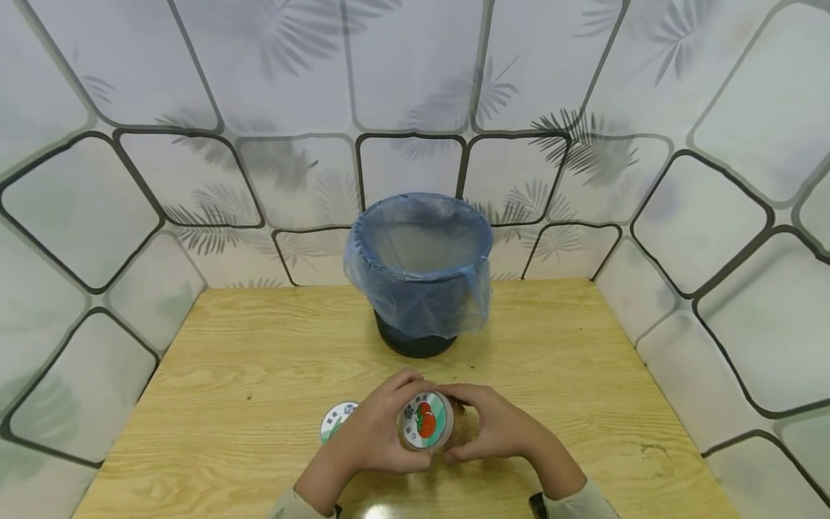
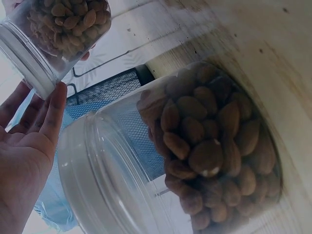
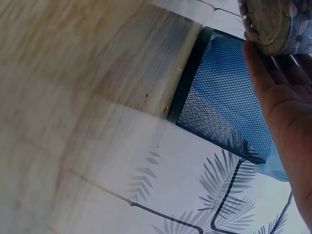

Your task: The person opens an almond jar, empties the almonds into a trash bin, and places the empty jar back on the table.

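Both hands hold a clear plastic jar (image 2: 73, 24) of brown nuts, tipped on its side above the table. Its round lid (image 1: 424, 420), with a tomato picture on the label, faces the head camera. My left hand (image 1: 384, 425) grips the lid end from the left, thumb below and fingers above. From the right, my right hand (image 1: 496, 424) curls its fingers and thumb around the base end, also seen in the right wrist view. A second clear jar (image 2: 209, 141), filled with similar nuts, stands upright on the table left of the left hand, its labelled lid (image 1: 336, 419) partly hidden.
A black mesh bin (image 1: 416, 344) lined with a blue plastic bag (image 1: 421, 295) stands beyond the hands at the back of the wooden table (image 1: 259, 360). Patterned fabric walls (image 1: 415, 79) close off the back and both sides.
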Demonstrator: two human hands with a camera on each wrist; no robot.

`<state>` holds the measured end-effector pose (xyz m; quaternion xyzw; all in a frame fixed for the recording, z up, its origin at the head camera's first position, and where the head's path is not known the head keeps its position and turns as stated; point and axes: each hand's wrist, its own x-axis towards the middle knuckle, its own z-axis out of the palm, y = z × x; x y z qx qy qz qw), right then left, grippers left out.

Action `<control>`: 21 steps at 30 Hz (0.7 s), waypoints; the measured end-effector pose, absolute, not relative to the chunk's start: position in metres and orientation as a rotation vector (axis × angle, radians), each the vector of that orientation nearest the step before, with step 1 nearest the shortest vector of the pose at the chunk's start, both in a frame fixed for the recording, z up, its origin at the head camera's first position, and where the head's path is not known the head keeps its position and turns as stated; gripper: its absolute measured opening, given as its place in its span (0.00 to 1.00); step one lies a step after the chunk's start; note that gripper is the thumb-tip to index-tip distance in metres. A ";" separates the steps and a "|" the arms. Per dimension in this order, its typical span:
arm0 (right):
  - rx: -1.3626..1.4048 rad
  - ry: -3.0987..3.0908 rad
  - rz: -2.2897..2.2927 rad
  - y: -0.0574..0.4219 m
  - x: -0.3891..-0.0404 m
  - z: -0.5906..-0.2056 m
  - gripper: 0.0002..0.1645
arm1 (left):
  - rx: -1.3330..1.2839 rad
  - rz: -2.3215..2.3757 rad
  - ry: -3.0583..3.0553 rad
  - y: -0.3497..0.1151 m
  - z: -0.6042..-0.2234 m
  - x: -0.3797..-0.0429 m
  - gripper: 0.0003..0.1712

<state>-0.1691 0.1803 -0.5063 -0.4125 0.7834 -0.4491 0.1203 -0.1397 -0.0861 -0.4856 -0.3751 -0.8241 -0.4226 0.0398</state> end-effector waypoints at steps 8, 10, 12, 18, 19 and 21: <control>-1.200 2.285 -1.317 0.180 -0.168 -0.504 0.50 | -1.099 -1.341 -2.571 -0.087 -0.484 -0.138 0.44; -1.198 2.286 -1.320 0.180 -0.167 -0.505 0.50 | -1.088 -1.348 -2.576 -0.087 -0.484 -0.138 0.44; -1.204 2.287 -1.319 0.180 -0.167 -0.505 0.50 | -1.080 -1.354 -2.578 -0.087 -0.485 -0.138 0.44; -1.188 2.287 -1.311 0.180 -0.167 -0.505 0.49 | -1.069 -1.375 -2.581 -0.088 -0.485 -0.138 0.44; -1.184 2.286 -1.310 0.180 -0.167 -0.504 0.49 | -1.068 -1.380 -2.583 -0.088 -0.485 -0.138 0.44; -1.181 2.281 -1.308 0.180 -0.166 -0.504 0.49 | -1.067 -1.389 -2.581 -0.088 -0.485 -0.138 0.44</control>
